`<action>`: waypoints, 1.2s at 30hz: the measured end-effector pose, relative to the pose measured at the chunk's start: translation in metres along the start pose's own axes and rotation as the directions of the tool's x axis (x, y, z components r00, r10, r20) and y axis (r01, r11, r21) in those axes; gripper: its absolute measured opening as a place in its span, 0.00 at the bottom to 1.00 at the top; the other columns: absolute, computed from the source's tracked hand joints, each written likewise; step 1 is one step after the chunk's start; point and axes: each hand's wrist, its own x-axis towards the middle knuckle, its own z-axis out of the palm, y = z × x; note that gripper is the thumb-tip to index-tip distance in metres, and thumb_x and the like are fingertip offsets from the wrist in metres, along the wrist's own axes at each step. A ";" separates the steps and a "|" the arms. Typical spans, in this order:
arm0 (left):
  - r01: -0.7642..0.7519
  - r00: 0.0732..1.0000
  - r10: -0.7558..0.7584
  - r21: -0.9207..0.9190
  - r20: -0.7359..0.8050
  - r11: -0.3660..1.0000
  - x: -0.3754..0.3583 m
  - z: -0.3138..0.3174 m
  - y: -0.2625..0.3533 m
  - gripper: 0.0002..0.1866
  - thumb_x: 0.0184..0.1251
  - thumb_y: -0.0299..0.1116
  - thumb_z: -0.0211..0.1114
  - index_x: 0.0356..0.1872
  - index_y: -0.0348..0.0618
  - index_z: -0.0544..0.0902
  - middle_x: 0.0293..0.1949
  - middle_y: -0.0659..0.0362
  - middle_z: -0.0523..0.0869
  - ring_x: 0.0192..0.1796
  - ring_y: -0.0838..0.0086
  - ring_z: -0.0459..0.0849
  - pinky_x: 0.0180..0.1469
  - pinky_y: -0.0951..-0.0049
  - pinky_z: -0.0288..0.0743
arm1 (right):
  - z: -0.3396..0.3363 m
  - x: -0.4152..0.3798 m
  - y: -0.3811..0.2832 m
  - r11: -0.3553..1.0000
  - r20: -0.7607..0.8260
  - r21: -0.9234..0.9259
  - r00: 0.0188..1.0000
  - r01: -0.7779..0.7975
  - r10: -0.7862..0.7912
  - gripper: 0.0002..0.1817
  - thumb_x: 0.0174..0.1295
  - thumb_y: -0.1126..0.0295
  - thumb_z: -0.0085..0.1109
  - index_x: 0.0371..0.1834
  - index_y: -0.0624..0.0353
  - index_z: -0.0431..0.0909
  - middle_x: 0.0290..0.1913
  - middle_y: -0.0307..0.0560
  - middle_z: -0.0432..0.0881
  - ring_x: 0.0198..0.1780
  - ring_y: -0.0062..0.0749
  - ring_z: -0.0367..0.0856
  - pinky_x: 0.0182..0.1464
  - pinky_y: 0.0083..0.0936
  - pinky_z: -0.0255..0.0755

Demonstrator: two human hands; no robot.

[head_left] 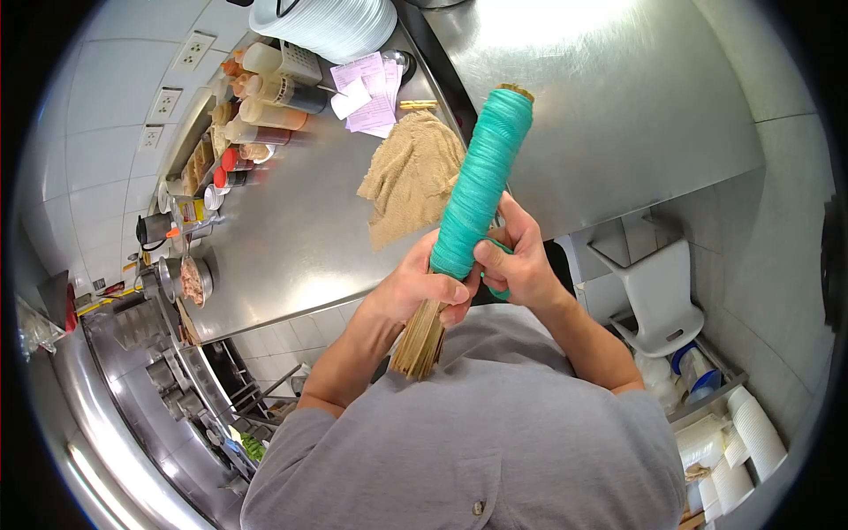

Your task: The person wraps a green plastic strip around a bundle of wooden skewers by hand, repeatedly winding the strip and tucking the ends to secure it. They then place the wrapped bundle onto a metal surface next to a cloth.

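A bundle of thin bamboo strips [418, 346], like a bamboo brush, is held in front of my chest, slanting up to the right. Turquoise cord [484, 177] wraps most of its length in tight turns, and the bare strips fan out at the lower end. My left hand [422, 281] is closed around the bundle where the wrapping meets the bare strips. Beside it, my right hand [519, 258] pinches a loose loop of the cord against the wrapped part. Its fingertips are partly hidden behind the cord.
A brown cloth [411, 172] lies crumpled on the steel counter [318, 212]. Pink papers [378, 93], stacked white plates [331, 26] and sauce bottles [269, 115] stand beyond. At left is a metal pot [201, 281]; at right, a white chair [662, 296] and stacked containers [755, 428].
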 end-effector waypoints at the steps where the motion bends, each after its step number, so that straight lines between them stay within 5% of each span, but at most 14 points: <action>1: 0.009 0.999 -0.010 0.013 0.032 1.000 0.000 -0.001 0.000 0.29 0.48 0.23 0.67 0.55 0.34 0.70 0.23 0.56 0.75 0.16 0.74 0.74 0.16 0.75 0.71 | -0.001 0.000 -0.001 1.000 0.024 0.002 1.000 -0.004 0.004 0.27 0.69 0.70 0.66 0.67 0.61 0.65 0.27 0.37 0.81 0.17 0.10 0.65 0.17 0.12 0.56; 7: 0.138 0.986 -0.136 -0.021 0.092 0.990 0.013 -0.027 0.002 0.30 0.48 0.25 0.69 0.56 0.34 0.70 0.28 0.55 0.79 0.19 0.74 0.77 0.21 0.73 0.74 | -0.023 0.015 0.009 0.998 0.123 -0.004 0.991 -0.060 0.060 0.20 0.70 0.69 0.65 0.61 0.61 0.74 0.29 0.35 0.82 0.18 0.09 0.65 0.16 0.12 0.56; 10: 0.158 0.987 -0.159 0.101 0.007 0.982 0.015 -0.025 0.010 0.31 0.53 0.27 0.69 0.59 0.35 0.68 0.31 0.55 0.79 0.24 0.69 0.80 0.27 0.67 0.78 | -0.022 0.018 0.009 0.998 0.074 -0.016 0.996 -0.055 0.056 0.16 0.70 0.68 0.65 0.57 0.62 0.78 0.28 0.34 0.81 0.17 0.08 0.64 0.16 0.13 0.55; 11: 0.021 0.999 -0.011 0.304 -0.034 0.953 0.016 -0.027 0.008 0.30 0.55 0.26 0.68 0.60 0.36 0.68 0.31 0.55 0.80 0.24 0.69 0.81 0.28 0.67 0.79 | -0.019 0.019 0.007 0.998 0.058 -0.040 0.997 -0.046 0.048 0.15 0.70 0.68 0.64 0.56 0.62 0.78 0.28 0.34 0.81 0.17 0.08 0.63 0.16 0.13 0.55; 15: -0.242 0.894 0.448 0.842 0.000 0.483 0.022 -0.023 -0.001 0.29 0.62 0.24 0.66 0.63 0.40 0.65 0.33 0.55 0.82 0.28 0.66 0.83 0.35 0.63 0.80 | -0.026 0.028 0.002 0.957 0.028 -0.288 0.999 -0.033 0.043 0.14 0.70 0.70 0.64 0.55 0.63 0.79 0.32 0.36 0.84 0.22 0.11 0.71 0.22 0.16 0.67; 19: 0.157 0.825 0.515 0.969 -0.235 0.190 0.030 -0.014 0.000 0.26 0.63 0.25 0.67 0.60 0.39 0.67 0.38 0.56 0.84 0.36 0.67 0.85 0.41 0.60 0.78 | -0.017 0.048 0.002 0.916 -0.039 -0.397 0.996 0.059 -0.081 0.16 0.67 0.70 0.67 0.56 0.63 0.80 0.38 0.40 0.87 0.34 0.18 0.81 0.39 0.22 0.77; 21: 0.152 0.793 0.560 0.969 -0.238 0.196 0.039 -0.023 -0.001 0.24 0.61 0.27 0.68 0.56 0.38 0.69 0.32 0.50 0.85 0.33 0.58 0.86 0.37 0.59 0.78 | -0.020 0.055 0.007 0.839 -0.047 -0.538 0.990 0.084 -0.129 0.20 0.65 0.70 0.69 0.58 0.63 0.80 0.41 0.41 0.88 0.41 0.20 0.83 0.46 0.25 0.79; 24: 0.046 0.762 0.605 0.951 -0.231 0.305 0.049 -0.037 -0.011 0.20 0.60 0.27 0.67 0.51 0.37 0.71 0.30 0.48 0.85 0.31 0.55 0.87 0.35 0.59 0.77 | -0.008 0.046 0.004 0.751 -0.243 -0.660 0.941 0.017 -0.235 0.17 0.58 0.66 0.77 0.35 0.63 0.75 0.30 0.38 0.81 0.30 0.15 0.76 0.32 0.21 0.73; 26: -0.024 0.740 0.631 0.929 -0.231 0.368 0.049 -0.041 -0.015 0.18 0.60 0.26 0.66 0.49 0.36 0.72 0.31 0.48 0.86 0.31 0.57 0.87 0.35 0.61 0.77 | -0.003 0.044 0.006 0.718 -0.276 -0.694 0.904 0.046 -0.325 0.26 0.55 0.64 0.80 0.22 0.56 0.64 0.24 0.33 0.72 0.25 0.13 0.67 0.23 0.18 0.63; 33: -0.087 0.689 0.699 0.935 -0.192 0.343 0.047 -0.020 -0.018 0.21 0.59 0.23 0.67 0.51 0.35 0.69 0.33 0.48 0.86 0.34 0.60 0.89 0.37 0.62 0.79 | 0.006 0.035 0.036 0.994 -0.347 -0.085 0.933 0.070 -0.096 0.15 0.59 0.67 0.77 0.30 0.63 0.79 0.27 0.36 0.81 0.26 0.12 0.73 0.25 0.16 0.66; 36: -0.063 0.688 0.700 0.944 -0.194 0.324 0.045 -0.014 -0.016 0.22 0.59 0.23 0.68 0.52 0.35 0.68 0.33 0.48 0.86 0.34 0.60 0.89 0.37 0.62 0.79 | 0.008 0.029 0.026 0.980 -0.350 -0.195 0.930 0.040 -0.108 0.15 0.61 0.70 0.75 0.41 0.70 0.82 0.30 0.41 0.85 0.29 0.13 0.78 0.28 0.14 0.70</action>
